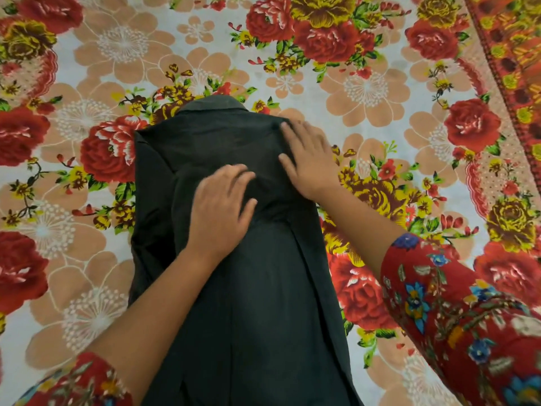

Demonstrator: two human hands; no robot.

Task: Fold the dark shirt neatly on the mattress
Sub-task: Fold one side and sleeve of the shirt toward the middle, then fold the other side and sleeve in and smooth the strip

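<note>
dark shirt (234, 288) back-up on floral mattress (87, 68), sides folded in | left hand (218, 206) + right hand (307, 162) flat, fingers spread, pressing upper back | smooth outward — flatten creases (keep edges aligned) before folding up

My left hand (222, 206) lies flat at frame centre, fingers spread; my right hand (307, 159) — palm down, fingers straight — rests just upper right of it; both forearms rise from the lower corners.

Both hands — left hand (221, 206), right hand (307, 159) — press flat on the dark shirt (234, 288) over the floral mattress (380, 98).
</note>
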